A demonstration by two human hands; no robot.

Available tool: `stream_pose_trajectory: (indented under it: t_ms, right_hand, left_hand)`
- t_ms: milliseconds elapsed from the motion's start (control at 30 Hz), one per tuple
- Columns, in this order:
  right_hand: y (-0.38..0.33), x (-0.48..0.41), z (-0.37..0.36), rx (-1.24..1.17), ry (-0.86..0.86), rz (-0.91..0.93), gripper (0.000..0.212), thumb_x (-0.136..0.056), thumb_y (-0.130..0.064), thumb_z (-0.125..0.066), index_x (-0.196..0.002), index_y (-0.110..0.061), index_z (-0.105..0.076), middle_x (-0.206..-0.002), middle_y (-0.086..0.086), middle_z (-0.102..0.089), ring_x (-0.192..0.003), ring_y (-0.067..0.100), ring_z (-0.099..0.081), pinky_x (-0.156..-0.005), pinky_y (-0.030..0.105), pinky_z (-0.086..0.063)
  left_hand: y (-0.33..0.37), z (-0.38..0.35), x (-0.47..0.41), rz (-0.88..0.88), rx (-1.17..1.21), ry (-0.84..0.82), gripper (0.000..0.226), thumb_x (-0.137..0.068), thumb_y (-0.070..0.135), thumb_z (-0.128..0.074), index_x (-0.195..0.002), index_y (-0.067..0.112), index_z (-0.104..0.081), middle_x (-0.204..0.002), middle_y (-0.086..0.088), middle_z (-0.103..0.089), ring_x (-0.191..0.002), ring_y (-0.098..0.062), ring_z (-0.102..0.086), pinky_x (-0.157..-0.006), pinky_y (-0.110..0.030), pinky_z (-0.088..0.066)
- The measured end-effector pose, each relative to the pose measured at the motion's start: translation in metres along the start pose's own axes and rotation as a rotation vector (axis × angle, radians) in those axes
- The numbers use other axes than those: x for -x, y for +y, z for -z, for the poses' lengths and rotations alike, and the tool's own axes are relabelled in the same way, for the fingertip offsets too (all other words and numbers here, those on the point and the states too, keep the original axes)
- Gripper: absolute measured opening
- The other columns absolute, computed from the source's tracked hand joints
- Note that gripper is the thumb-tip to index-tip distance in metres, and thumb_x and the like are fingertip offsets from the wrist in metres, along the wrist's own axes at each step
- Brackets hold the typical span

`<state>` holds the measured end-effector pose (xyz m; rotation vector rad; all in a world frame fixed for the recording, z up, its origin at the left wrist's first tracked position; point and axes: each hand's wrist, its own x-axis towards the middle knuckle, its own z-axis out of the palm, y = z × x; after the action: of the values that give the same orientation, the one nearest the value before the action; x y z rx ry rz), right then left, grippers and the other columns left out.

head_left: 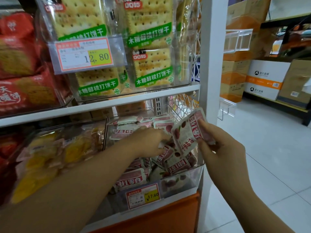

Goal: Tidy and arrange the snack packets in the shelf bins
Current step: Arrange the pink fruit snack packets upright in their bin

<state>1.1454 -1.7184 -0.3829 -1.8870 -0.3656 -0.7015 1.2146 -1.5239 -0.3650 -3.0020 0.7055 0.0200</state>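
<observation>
A clear plastic bin (190, 179) on the lower shelf holds several small pink-and-white snack packets (133, 178) lying in a loose heap. My left hand (148, 142) reaches into the bin from the left, its fingers curled round a packet on top of the heap. My right hand (218, 148) is raised at the bin's right edge and pinches a small stack of the same packets (186, 132) between thumb and fingers, tilted upright above the bin.
Left of it stands a bin of yellow packets (50, 152). The shelf above carries cracker packs (151, 39) behind a price tag (84, 54) and red biscuit bags (20, 64). A white shelf post (210, 64) stands right of the bin. Cardboard boxes (265, 78) line the tiled aisle.
</observation>
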Motion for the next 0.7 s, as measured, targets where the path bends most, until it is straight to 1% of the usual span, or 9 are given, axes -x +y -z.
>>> stream_pose_trajectory:
  t_ms: [133,233,300,367,433,500,567,633,700]
  right_hand:
    - [0.005,0.001,0.008,0.021,0.012,0.075,0.059,-0.081,0.010,-0.061,-0.122,-0.031,-0.051,-0.104,-0.034,-0.051,-0.093,-0.022,-0.053,-0.079,-0.004,-0.040]
    - [0.010,-0.001,0.011,0.037,0.006,0.114,0.060,-0.081,0.008,-0.061,-0.124,-0.031,-0.047,-0.106,-0.034,-0.050,-0.094,-0.026,-0.049,-0.079,-0.005,-0.038]
    - [0.012,-0.003,0.013,0.035,0.023,0.140,0.059,-0.081,0.007,-0.062,-0.126,-0.028,-0.047,-0.108,-0.032,-0.050,-0.094,-0.027,-0.049,-0.080,-0.005,-0.038]
    - [0.013,-0.004,0.014,0.026,0.043,0.156,0.059,-0.080,0.008,-0.062,-0.126,-0.026,-0.047,-0.108,-0.030,-0.049,-0.093,-0.028,-0.048,-0.080,-0.005,-0.038]
    - [0.012,-0.005,0.015,0.017,0.065,0.163,0.058,-0.080,0.008,-0.062,-0.126,-0.025,-0.046,-0.107,-0.032,-0.048,-0.092,-0.028,-0.048,-0.079,-0.005,-0.038]
    - [0.011,-0.005,0.015,0.002,0.090,0.166,0.057,-0.080,0.007,-0.063,-0.126,-0.024,-0.048,-0.107,-0.031,-0.050,-0.091,-0.025,-0.050,-0.078,-0.003,-0.040]
    - [0.010,-0.004,0.014,-0.034,0.116,0.150,0.054,-0.080,0.006,-0.064,-0.125,-0.022,-0.052,-0.105,-0.028,-0.054,-0.091,-0.021,-0.054,-0.078,-0.001,-0.044]
    - [0.006,-0.004,0.014,-0.071,0.115,0.120,0.050,-0.081,0.003,-0.065,-0.123,-0.023,-0.054,-0.103,-0.029,-0.054,-0.091,-0.019,-0.055,-0.076,0.001,-0.045]
    - [0.001,-0.002,0.013,-0.109,0.075,0.074,0.048,-0.081,-0.003,-0.067,-0.120,-0.028,-0.053,-0.102,-0.030,-0.054,-0.092,-0.019,-0.056,-0.074,0.001,-0.046]
  left_hand:
    - [0.009,-0.012,-0.017,0.072,-0.183,-0.077,0.041,-0.086,0.026,-0.063,-0.126,0.024,-0.053,-0.127,0.002,-0.054,-0.117,-0.023,-0.050,-0.100,-0.040,-0.034]
    - [0.012,-0.012,-0.022,0.061,-0.378,-0.032,0.027,-0.088,0.022,-0.060,-0.115,0.021,-0.060,-0.116,0.001,-0.057,-0.111,-0.023,-0.051,-0.099,-0.041,-0.033]
    - [0.010,-0.006,-0.019,0.041,-0.399,0.045,0.024,-0.090,0.026,-0.057,-0.114,0.024,-0.060,-0.116,0.002,-0.057,-0.112,-0.022,-0.049,-0.100,-0.040,-0.030]
    - [0.007,0.006,-0.012,0.063,-0.276,0.172,0.021,-0.092,0.033,-0.054,-0.111,0.028,-0.060,-0.114,0.004,-0.056,-0.110,-0.018,-0.046,-0.095,-0.036,-0.032]
    - [0.003,0.015,-0.001,0.084,-0.057,0.379,0.011,-0.091,0.034,-0.053,-0.097,0.028,-0.060,-0.105,0.008,-0.056,-0.100,-0.014,-0.046,-0.079,-0.031,-0.033]
    - [0.001,0.023,0.011,0.122,0.154,0.564,0.007,-0.091,0.029,-0.055,-0.085,0.026,-0.054,-0.094,0.008,-0.058,-0.092,-0.015,-0.051,-0.072,-0.030,-0.036]
    - [0.005,0.026,0.025,0.185,0.338,0.657,0.015,-0.092,0.025,-0.055,-0.080,0.025,-0.047,-0.083,0.005,-0.058,-0.079,-0.012,-0.053,-0.065,-0.029,-0.039]
    - [0.011,0.023,0.040,0.257,0.472,0.713,0.022,-0.094,0.026,-0.052,-0.075,0.024,-0.040,-0.069,0.003,-0.051,-0.063,-0.007,-0.048,-0.057,-0.024,-0.035]
    - [0.016,0.017,0.052,0.319,0.633,0.757,0.021,-0.095,0.030,-0.049,-0.080,0.019,-0.042,-0.072,-0.007,-0.053,-0.065,-0.016,-0.052,-0.060,-0.033,-0.042]
